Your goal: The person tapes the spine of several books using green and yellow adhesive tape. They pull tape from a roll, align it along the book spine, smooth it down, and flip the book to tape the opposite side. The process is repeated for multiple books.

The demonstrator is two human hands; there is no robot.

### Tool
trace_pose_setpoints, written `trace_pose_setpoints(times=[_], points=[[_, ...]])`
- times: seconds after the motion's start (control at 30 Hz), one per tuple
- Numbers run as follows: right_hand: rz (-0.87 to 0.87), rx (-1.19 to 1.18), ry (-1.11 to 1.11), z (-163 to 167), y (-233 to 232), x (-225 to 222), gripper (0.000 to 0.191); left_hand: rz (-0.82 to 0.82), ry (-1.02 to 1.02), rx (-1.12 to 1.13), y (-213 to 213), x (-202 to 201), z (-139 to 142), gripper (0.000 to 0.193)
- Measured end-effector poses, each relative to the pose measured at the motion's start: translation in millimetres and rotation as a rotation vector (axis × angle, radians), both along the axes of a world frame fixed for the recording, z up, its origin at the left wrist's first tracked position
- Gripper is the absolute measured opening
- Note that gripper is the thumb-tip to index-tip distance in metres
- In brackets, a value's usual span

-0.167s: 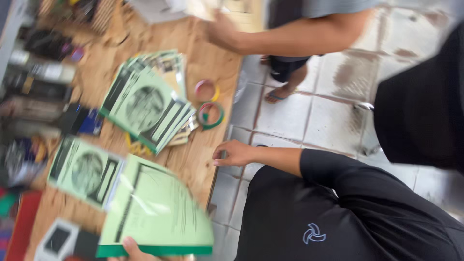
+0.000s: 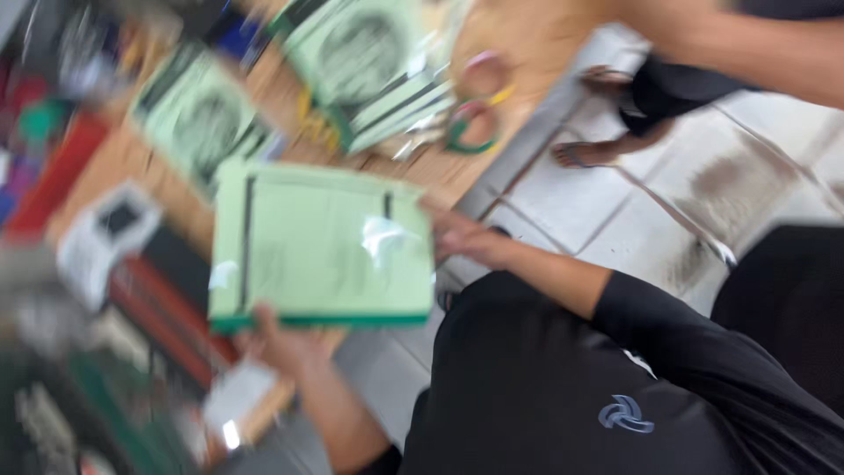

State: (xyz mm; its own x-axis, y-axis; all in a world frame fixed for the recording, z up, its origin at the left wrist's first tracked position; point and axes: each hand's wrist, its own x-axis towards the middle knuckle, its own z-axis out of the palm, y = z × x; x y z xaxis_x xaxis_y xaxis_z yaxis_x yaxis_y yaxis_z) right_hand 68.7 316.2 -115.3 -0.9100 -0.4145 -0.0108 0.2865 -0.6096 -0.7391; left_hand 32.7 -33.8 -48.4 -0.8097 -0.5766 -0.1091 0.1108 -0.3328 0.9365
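Since the earlier frame, the pale green booklet [image 2: 321, 251] has been lifted higher and more toward the middle of the view, and the right hand [image 2: 462, 237], which rested on the counter edge, is now brought against the booklet's right side. The booklet is held flat above the wooden counter [image 2: 519, 40], with its dark green spine turned toward the person. Its near edge is gripped from below by the left hand [image 2: 281, 343], whose fingers are closed on it; how tightly cannot be told through the blur. The right hand's fingers are laid against the right edge, but whether they are curled round it cannot be told.

Beyond the booklet, a fanned stack of similar green booklets [image 2: 369, 62] and a single one [image 2: 198, 119] are seen lying on the counter, with rolls of tape [image 2: 470, 132] just beside the stack. Another person's bare arm [image 2: 747, 53] is stretched across the top right, and a bare foot [image 2: 585, 154] is planted on the tiled floor [image 2: 668, 229].
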Motion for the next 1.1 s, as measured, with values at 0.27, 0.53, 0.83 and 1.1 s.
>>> trace_pose_setpoints(times=[0.27,0.53,0.83,1.1], points=[[-0.263,0.536,-0.101,-23,-39,-17,0.072,0.152,-0.189,0.337,26,79,-104,0.04],[-0.268,1.14,0.701,-36,-22,-54,0.035,0.093,-0.387,0.215,11,97,-100,0.032],[-0.092,1.411,0.943,4,-22,-29,0.061,-0.349,-0.625,-1.093,-28,104,-56,0.05],[-0.1,1.547,1.147,-24,-53,-23,0.059,-0.582,-0.041,-1.416,1,67,-91,0.055]])
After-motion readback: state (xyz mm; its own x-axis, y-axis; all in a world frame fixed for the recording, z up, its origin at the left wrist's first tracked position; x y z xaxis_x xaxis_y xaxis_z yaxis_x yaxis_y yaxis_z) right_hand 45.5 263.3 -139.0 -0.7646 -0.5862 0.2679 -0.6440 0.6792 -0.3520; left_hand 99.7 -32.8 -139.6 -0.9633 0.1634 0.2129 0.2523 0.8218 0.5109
